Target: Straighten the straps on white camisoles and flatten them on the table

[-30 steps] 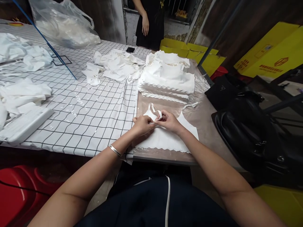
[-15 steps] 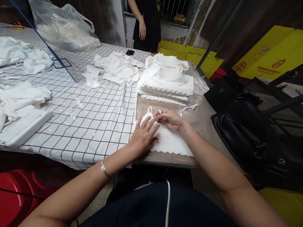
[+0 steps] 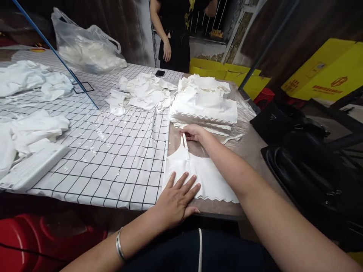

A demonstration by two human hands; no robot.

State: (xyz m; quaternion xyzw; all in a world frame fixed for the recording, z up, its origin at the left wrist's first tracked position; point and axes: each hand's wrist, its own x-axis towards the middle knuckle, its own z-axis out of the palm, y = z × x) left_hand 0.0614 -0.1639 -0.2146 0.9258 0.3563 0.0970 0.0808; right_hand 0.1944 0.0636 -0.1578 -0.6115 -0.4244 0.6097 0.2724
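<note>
We hold the left grip spread on the top, near the counter's front edge; our right grip pinches one strap, drawn out straight. The other strap lies loose, not yet straightened. Beyond, a stack is laid up; a heap lies rumpled.

The right forearm is hiding part of the white top, the left hand is covering some of its hem, the frame's top edge is cutting off a person opposite, and lettering on a yellow box is showing too small to read
</note>
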